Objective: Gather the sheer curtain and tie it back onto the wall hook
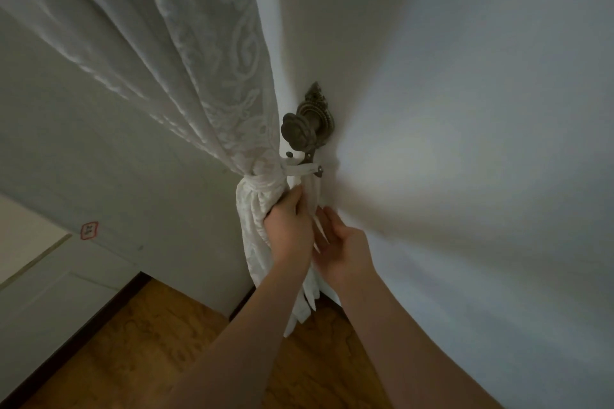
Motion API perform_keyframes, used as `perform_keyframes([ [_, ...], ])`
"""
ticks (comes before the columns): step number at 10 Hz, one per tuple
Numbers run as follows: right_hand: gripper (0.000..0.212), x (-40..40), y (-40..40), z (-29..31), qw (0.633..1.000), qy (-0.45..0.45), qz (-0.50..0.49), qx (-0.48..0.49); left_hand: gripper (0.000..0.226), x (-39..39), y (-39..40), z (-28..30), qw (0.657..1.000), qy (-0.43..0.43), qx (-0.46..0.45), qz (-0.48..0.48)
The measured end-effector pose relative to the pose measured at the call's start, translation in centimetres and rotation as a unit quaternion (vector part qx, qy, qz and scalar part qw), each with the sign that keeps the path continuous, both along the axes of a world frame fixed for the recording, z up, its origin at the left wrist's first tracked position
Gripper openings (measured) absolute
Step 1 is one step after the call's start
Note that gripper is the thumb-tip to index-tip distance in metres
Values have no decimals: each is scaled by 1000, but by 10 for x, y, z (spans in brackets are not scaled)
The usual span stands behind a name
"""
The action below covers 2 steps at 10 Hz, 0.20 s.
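The white lace sheer curtain point(186, 83) hung bunched, banded to the wall hook point(307, 124). The left hand point(290, 229) gripped it; the right hand point(342, 252) lay open beside it.

The sheer curtain point(186, 76) is white, worked with a paler lace pattern of scrolls and what look like leaves. The tieback band point(265, 184) is plain white. The wall hook point(304, 129) is dull bronze-brown with beaded edging. The wall point(465, 109) is white; the floor point(159, 342) orange-brown wood with dark grain.
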State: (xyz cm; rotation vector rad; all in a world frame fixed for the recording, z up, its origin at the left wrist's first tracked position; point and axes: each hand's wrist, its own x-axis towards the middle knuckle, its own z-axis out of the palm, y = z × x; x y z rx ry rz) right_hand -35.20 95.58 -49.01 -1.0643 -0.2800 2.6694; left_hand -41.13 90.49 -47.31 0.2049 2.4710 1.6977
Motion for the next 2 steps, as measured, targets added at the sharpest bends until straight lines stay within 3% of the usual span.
perform_keyframes([
  [1, 29, 20, -4, -3, 997, -83, 5, -8, 26, 4, -9, -10, 999, -37, 17, -3],
  [2, 31, 40, -3, -6, 986, -164, 35, 16, 26, 15, -14, -14, 997, -59, -36, -32],
])
